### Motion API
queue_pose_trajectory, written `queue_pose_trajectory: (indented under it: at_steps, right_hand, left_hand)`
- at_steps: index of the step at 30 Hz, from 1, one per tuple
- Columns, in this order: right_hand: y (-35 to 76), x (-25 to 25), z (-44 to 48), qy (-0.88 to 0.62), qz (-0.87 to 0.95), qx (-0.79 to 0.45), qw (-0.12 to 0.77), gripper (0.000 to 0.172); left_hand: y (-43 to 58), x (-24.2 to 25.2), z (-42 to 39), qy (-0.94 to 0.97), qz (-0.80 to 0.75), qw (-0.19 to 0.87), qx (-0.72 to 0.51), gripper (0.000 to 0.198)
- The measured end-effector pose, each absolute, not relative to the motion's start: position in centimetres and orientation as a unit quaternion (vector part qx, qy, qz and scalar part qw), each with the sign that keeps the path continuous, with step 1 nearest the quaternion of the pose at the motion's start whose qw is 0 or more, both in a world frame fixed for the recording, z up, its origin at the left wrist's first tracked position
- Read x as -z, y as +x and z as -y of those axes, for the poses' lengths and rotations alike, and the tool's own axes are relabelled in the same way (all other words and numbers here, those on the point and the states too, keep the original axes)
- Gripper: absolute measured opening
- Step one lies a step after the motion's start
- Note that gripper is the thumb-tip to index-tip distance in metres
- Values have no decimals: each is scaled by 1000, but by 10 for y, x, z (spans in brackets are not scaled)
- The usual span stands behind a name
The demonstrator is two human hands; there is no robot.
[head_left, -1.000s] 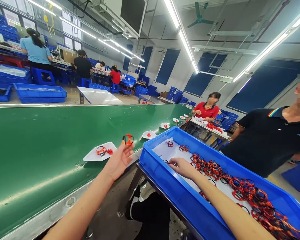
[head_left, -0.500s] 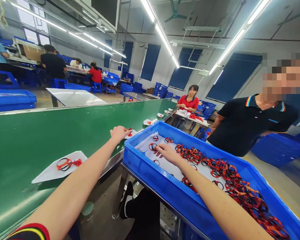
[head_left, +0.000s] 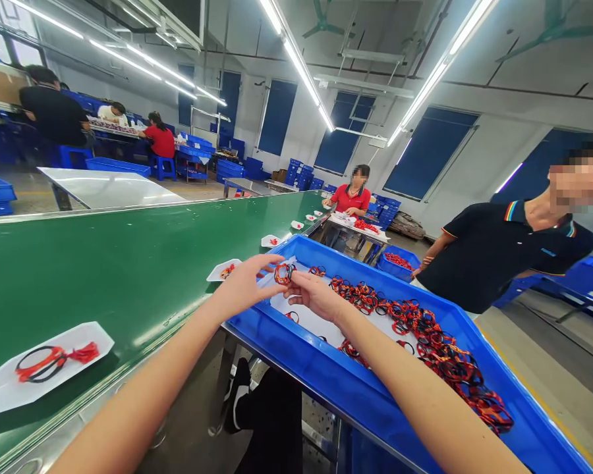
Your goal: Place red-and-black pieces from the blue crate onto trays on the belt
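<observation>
A red-and-black cord bracelet (head_left: 283, 274) is pinched between the thumb and fingers of my right hand (head_left: 320, 296), raised over the far left corner of a blue bin (head_left: 296, 336). My left hand (head_left: 242, 283) is at the bracelet's left side, thumb and fingers apart around it; whether they touch it I cannot tell. Many similar bracelets (head_left: 439, 342) lie heaped along the bin's right side, with a few loose ones on its white lining. On the green belt (head_left: 128, 263), a white paper tray (head_left: 10, 395) holds a bracelet with a red tassel.
Further white trays (head_left: 222, 270) stand in a line along the belt's near edge. A person in a red shirt (head_left: 350, 199) sits at a table farther along. Another person in a black polo (head_left: 499, 250) stands right of the bin. A metal table (head_left: 109, 187) stands beyond the belt.
My left hand has left a tray on the belt and moved beside my right hand. My right hand has lifted a bracelet off the bin's lining. The trays appear nearer along the belt.
</observation>
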State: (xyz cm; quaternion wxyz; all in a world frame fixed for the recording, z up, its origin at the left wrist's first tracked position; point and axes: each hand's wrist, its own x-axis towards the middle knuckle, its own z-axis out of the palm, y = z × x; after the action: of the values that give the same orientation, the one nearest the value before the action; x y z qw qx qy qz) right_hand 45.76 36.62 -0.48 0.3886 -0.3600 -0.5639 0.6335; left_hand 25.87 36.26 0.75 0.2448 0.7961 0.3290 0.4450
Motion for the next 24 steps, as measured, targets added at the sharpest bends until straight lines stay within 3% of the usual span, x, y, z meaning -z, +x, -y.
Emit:
queue_pose_trajectory:
  at_steps: [4, 8, 13, 16, 20, 24]
  right_hand:
    - [451, -2, -360, -341, 581, -638, 373, 30]
    - [453, -3, -362, -376, 633, -585, 340, 41]
    - [472, 18, -370, -597, 758, -233, 124, 46]
    - [479, 33, -372, -627, 750, -207, 49, 58]
    - [475, 42, -370, -623, 744, -240, -20, 40]
    - [469, 44, -368, -597, 760, -254, -34, 27]
  left_hand:
    - [263, 0, -352, 761, -322, 289, -484, 41]
    - [258, 7, -339, 694, -326, 319, -557, 39]
    - [247, 19, -321, 609, -332, 381, -611, 38]
    - [240, 28, -315, 591, -340, 388, -621, 38]
    - [230, 42, -312, 574, -333, 386, -641, 37]
    - [221, 53, -308, 522, -247, 481, -659, 36]
